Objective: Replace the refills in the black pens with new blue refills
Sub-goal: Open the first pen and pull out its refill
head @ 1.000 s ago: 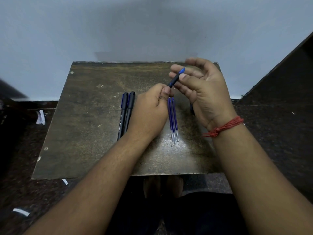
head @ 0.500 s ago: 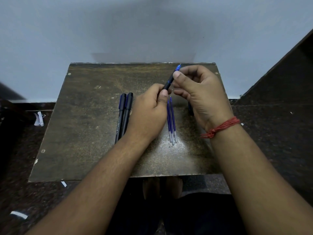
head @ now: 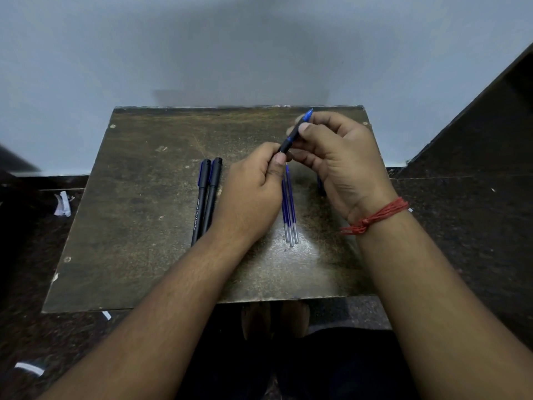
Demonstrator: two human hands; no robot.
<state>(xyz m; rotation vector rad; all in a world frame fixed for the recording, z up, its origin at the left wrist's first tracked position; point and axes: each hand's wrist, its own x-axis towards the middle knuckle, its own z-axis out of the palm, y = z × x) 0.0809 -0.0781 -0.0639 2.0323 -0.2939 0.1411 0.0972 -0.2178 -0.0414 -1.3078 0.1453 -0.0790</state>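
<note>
Both hands hold one black pen (head: 291, 137) with a blue tip, slanted up to the right above the worn brown board (head: 138, 215). My left hand (head: 253, 194) pinches its lower end between thumb and finger. My right hand (head: 334, 163) wraps its fingers around the upper part, just below the blue tip. Three blue refills (head: 289, 206) lie side by side on the board under and between my hands. Two capped black pens (head: 206, 194) lie together left of my left hand.
The board lies against a pale wall on a dark speckled floor (head: 461, 226). Scraps of white paper (head: 63, 204) lie on the floor to the left. A small dark-blue piece (head: 320, 184) shows under my right hand. A dark slanted panel (head: 490, 111) rises at the right.
My right hand has gone from spread fingers to a closed grip around the pen's upper part. The pen stays slanted between both hands. The pens and refills on the board have not moved.
</note>
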